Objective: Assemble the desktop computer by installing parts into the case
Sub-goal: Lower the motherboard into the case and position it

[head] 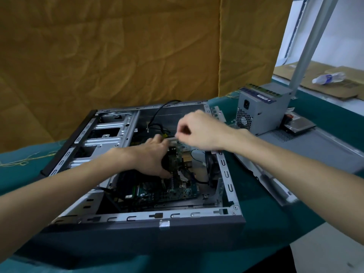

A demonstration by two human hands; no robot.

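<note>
I count one open computer case [201, 223] and one motherboard [173, 191] inside it. Beside it sit one power supply [258, 113], one hard drive [300, 126] and one plastic bottle [328, 78].

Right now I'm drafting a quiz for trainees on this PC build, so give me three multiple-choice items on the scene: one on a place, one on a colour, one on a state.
1. Where does the grey metal power supply box stand?
A. Inside the case
B. On the table, right of the case
C. On the floor

2. What colour is the cloth over the table?
A. Teal green
B. Red
C. White

3. How does the open grey computer case lie?
A. Upright, panel closed
B. On its side, interior open
C. Upside down

Key:
1 B, it sits outside the case beside the flat silver hard drive.
2 A, teal shows all round the case.
3 B, the green motherboard is exposed, with the left hand and right hand over it.
</note>
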